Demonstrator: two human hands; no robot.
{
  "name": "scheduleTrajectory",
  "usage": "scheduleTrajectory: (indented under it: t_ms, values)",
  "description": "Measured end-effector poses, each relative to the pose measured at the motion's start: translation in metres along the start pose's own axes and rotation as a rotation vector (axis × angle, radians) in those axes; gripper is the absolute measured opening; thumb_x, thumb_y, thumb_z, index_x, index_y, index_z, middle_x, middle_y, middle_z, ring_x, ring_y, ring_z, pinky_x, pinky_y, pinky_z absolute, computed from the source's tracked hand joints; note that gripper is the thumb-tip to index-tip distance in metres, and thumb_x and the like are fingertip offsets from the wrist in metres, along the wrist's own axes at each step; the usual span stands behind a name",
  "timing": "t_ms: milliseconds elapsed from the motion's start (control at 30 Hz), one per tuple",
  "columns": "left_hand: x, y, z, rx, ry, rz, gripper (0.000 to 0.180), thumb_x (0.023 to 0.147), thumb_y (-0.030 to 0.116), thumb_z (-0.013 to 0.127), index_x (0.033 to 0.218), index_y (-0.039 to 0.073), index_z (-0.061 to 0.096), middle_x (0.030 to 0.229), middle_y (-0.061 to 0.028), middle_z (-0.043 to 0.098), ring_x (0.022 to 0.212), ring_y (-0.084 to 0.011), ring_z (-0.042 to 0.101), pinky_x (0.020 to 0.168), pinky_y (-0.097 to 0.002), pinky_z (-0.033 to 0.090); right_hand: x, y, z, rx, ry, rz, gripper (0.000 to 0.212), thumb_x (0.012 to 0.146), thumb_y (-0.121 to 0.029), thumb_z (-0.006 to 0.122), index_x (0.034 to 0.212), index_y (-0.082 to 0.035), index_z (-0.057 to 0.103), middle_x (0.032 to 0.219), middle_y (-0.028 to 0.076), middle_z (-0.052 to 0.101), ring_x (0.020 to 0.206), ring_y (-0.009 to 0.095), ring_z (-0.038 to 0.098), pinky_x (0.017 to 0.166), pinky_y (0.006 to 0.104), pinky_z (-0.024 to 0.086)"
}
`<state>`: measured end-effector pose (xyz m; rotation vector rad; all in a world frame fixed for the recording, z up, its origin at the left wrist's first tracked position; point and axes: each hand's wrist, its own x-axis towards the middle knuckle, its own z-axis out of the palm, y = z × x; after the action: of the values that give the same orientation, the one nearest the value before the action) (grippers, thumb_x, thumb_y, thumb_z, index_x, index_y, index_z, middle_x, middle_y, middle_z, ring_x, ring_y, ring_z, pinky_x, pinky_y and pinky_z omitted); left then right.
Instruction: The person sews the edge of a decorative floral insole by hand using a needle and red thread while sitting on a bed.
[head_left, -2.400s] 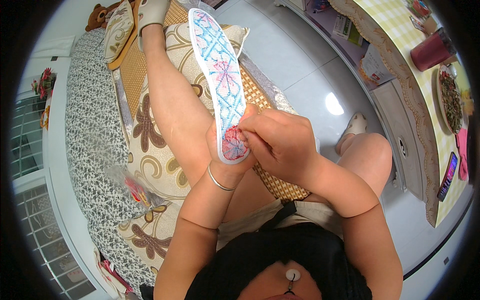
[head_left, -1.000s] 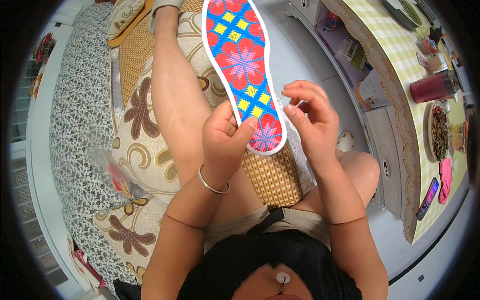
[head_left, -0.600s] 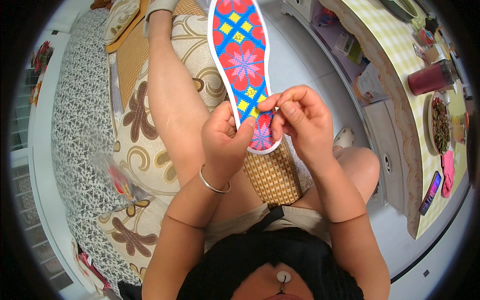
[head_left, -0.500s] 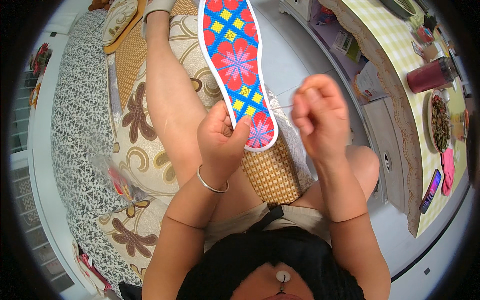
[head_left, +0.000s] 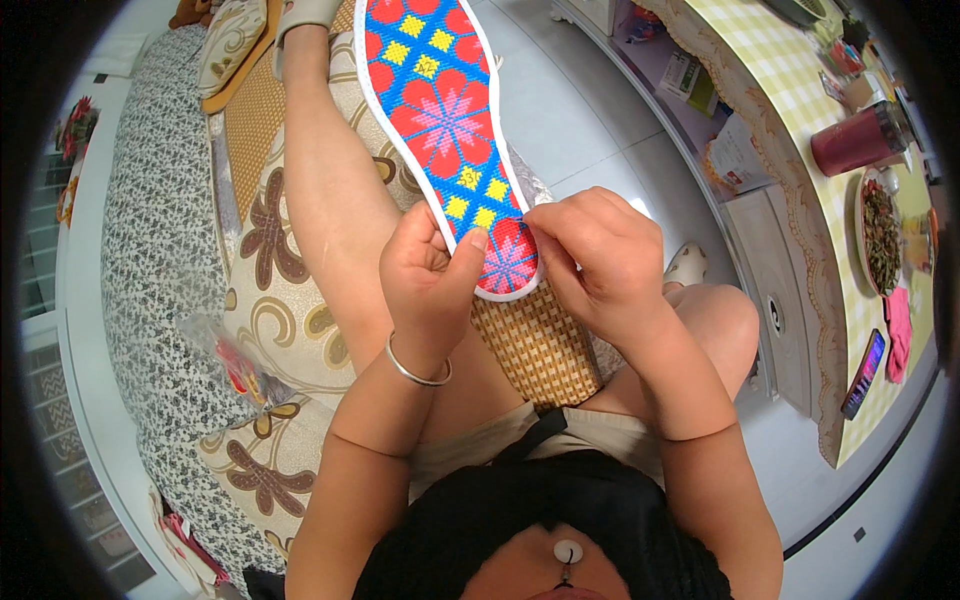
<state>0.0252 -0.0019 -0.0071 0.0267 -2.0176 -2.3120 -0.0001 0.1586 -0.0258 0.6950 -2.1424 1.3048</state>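
My left hand [head_left: 430, 275] grips an embroidered insole [head_left: 440, 125] by the left side of its heel end, thumb pressed on the stitched top. Its other fingers curl behind and are partly hidden. The insole has a white rim and red and pink flowers, with yellow diamonds on blue bands. At the right edge of the heel, my right hand [head_left: 600, 255] is closed in a pinch, its fingertips touching the stitched face. A thin, dark, needle-like thing shows faintly at those fingertips; most of it is hidden.
Below the insole lies a woven tan mat [head_left: 540, 340] between my legs. On the left, a patterned sofa cover [head_left: 265, 350] holds a clear plastic bag [head_left: 235, 360]. At right, a checked tablecloth [head_left: 745, 60] bears a maroon cup [head_left: 855, 140], a plate of food [head_left: 880, 235] and a phone [head_left: 863, 375].
My right hand has come in from the right to the heel's edge; the taut thread between them no longer shows. The insole and my left hand have shifted slightly left.
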Motion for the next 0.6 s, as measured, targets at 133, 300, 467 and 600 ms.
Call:
scheduleTrajectory:
  t_ms: [133,300,467,600]
  values:
    - [-0.0008,-0.0001,-0.0011,-0.003,0.006,-0.008,0.026,0.086,-0.007,0.052,0.112,-0.008,0.048,0.105,-0.0135,0.062,0.092,-0.0117,0.061,0.079,-0.0230,0.049,0.0008,-0.0023,0.0010,-0.029,-0.016,-0.011,0.017,0.064,-0.002,0.067,0.079,-0.006,0.059,0.064,0.006,0.049,0.056,0.024,0.052,0.049,0.0341,0.042]
    - [-0.0016,0.0012,0.0000,-0.006,0.002,-0.007,0.025,0.086,-0.007,0.052,0.111,-0.008,0.049,0.104,-0.0132,0.062,0.092,-0.0118,0.061,0.080,-0.0233,0.049,-0.0011,-0.0001,0.0022,-0.036,-0.005,-0.012,0.017,0.064,-0.002,0.067,0.078,-0.006,0.058,0.063,0.006,0.049,0.056,0.024,0.052,0.049,0.0342,0.042]
    - [-0.0020,0.0015,0.0007,0.000,0.006,0.007,0.025,0.086,-0.007,0.052,0.111,-0.008,0.049,0.104,-0.0133,0.062,0.092,-0.0122,0.061,0.080,-0.0236,0.048,-0.0002,-0.0033,0.0004,-0.038,-0.018,0.011,0.016,0.065,-0.002,0.067,0.078,-0.006,0.058,0.063,0.006,0.049,0.056,0.024,0.052,0.048,0.0340,0.042]
    - [-0.0023,0.0005,-0.0006,-0.002,-0.004,0.017,0.025,0.086,-0.007,0.052,0.111,-0.008,0.049,0.105,-0.0134,0.062,0.093,-0.0123,0.061,0.081,-0.0240,0.048,-0.0006,-0.0037,0.0011,-0.026,-0.009,0.020,0.015,0.066,-0.002,0.066,0.077,-0.006,0.058,0.063,0.007,0.049,0.056,0.024,0.052,0.048,0.0341,0.042]
